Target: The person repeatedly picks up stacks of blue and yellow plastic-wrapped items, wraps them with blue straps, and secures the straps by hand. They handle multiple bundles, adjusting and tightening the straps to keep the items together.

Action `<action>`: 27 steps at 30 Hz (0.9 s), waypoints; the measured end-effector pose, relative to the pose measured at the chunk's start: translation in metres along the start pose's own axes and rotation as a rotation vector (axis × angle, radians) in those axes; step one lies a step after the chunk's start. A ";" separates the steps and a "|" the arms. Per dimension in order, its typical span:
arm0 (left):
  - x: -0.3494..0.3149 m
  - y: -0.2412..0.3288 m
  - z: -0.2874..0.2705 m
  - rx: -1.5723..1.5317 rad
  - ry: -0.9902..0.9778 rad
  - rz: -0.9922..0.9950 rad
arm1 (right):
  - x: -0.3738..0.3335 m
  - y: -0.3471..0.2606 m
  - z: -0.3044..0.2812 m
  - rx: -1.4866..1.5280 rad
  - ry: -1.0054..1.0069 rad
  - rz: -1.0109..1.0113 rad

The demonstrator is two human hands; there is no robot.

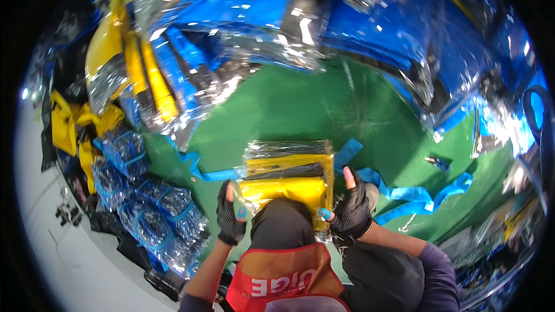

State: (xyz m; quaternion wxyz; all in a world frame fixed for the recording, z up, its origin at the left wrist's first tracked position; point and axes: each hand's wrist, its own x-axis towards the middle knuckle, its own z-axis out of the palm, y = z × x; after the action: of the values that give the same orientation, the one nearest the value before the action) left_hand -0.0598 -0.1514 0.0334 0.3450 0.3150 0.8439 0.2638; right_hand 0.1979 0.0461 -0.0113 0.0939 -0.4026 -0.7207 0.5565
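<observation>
A: In the head view, what lies between the hands?

B: The stack (283, 188): yellow and dark folded pieces in clear film, on the green surface (254, 110), just beyond the knee (281, 224).

A: And the hands?

B: The left hand (232, 214) is just left of the stack, loosely open, apparently holding nothing. The right hand (352, 205) is open at the stack's right edge, thumb reaching over the near corner; whether it presses there I can't tell.

A: Why would they be placed so?

B: They flank the stack, which would suit squaring or steadying it. Blue strap (399, 192) shows on both its sides, so the stack probably lies across it, leaving loose lengths within reach.

A: What surrounds the stack?

B: Blue bundles (139, 214) to its left, probably kept tight by their bands; filmed blue bags (243, 0) beyond it, perhaps there to leave working room; and right of it, past the strap, a small tool (437, 163), its kind unclear.

A: Any writing?

B: Large white lettering on the red-edged apron (277, 274), nearer than the stack, upside down and partly cut off by folds. I can read no label on the stack.
</observation>
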 end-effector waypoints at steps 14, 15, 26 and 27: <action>0.111 -0.015 0.068 0.454 0.155 0.314 | 0.057 0.001 0.094 -0.209 0.343 0.094; 0.114 -0.019 0.071 0.440 0.133 0.282 | 0.058 0.005 0.097 -0.240 0.332 0.140; 0.194 0.045 -0.184 0.679 0.877 0.315 | 0.143 -0.144 0.053 0.070 0.245 0.085; 0.228 0.041 -0.241 0.941 1.052 0.180 | 0.168 -0.166 0.056 0.082 0.196 -0.115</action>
State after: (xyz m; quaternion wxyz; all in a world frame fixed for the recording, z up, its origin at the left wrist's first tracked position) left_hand -0.3549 -0.0165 0.1154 -0.3038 0.3297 0.8937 0.0159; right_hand -0.0248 0.1109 0.0612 0.2121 -0.4089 -0.7067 0.5371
